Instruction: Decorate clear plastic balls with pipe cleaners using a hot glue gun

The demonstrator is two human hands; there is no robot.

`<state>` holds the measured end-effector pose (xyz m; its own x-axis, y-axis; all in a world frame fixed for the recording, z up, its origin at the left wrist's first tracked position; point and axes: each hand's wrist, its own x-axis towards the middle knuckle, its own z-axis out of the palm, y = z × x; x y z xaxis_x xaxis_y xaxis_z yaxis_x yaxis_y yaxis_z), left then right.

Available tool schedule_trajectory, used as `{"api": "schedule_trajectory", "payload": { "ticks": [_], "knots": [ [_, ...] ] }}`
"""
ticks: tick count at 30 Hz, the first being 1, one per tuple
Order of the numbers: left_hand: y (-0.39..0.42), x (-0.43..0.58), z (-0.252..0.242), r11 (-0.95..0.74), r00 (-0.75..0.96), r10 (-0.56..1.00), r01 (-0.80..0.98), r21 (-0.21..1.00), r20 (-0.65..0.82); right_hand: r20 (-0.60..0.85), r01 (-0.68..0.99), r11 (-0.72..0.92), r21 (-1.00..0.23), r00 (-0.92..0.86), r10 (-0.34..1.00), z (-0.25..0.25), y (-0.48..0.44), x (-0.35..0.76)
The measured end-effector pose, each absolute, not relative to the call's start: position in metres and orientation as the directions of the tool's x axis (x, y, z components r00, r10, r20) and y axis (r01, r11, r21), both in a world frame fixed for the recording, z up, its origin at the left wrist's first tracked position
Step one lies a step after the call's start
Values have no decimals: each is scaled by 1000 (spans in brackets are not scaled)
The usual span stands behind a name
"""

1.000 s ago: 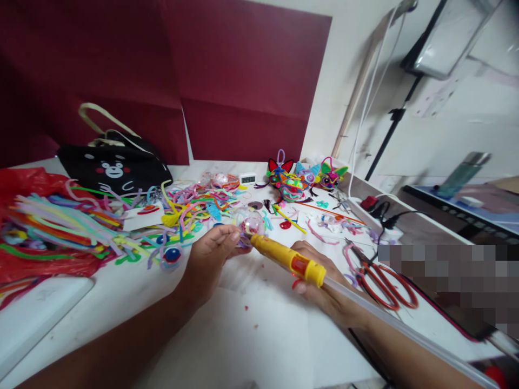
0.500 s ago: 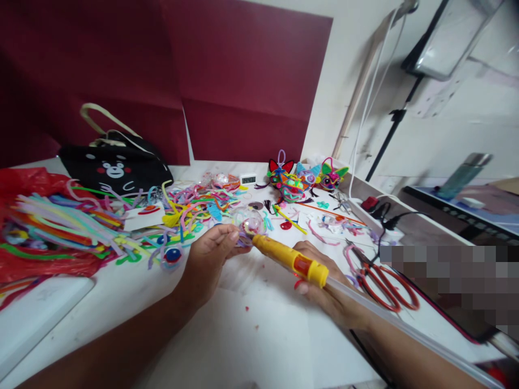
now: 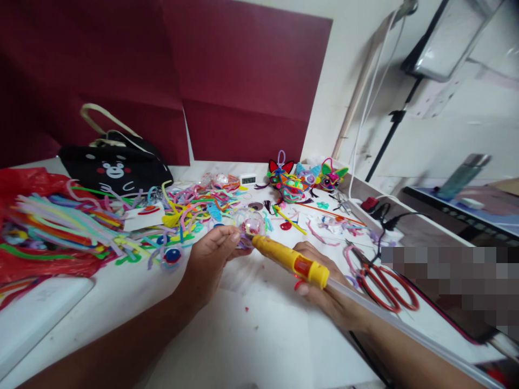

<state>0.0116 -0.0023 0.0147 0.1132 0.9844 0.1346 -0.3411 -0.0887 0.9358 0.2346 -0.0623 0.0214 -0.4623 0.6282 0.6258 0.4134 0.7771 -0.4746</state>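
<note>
A clear plastic ball (image 3: 252, 220) with colourful bits showing in it is held by my left hand (image 3: 213, 251), its thumb and fingers closed at the near left side. My right hand (image 3: 324, 286) is wrapped round a yellow hot glue gun (image 3: 279, 255) with a clear glue stick (image 3: 385, 310) running out of its back. The nozzle points at the ball's lower edge, close to my left fingertips; whether it touches cannot be made out. A lilac strip shows under the ball, partly hidden by my fingers.
Pipe cleaners (image 3: 68, 221) lie heaped on a red plastic bag (image 3: 24, 181), in front of a black bag (image 3: 115, 167). Finished pipe-cleaner ornaments (image 3: 292, 189) and a small digital clock (image 3: 248, 180) stand at the back. Red-handled scissors (image 3: 381, 281) lie right, near a power strip (image 3: 391, 232).
The clear ball has turned or shifted very slightly in my left hand. The glue gun and both hands stay almost where they were.
</note>
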Motion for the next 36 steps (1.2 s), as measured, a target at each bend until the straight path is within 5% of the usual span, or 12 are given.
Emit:
{"api": "schedule_trajectory", "payload": {
  "ticks": [36],
  "knots": [
    [-3,11,15,-94,124,981,-351,932,146,593,474,695,-540,-372,714,28,-70,235]
  ]
}}
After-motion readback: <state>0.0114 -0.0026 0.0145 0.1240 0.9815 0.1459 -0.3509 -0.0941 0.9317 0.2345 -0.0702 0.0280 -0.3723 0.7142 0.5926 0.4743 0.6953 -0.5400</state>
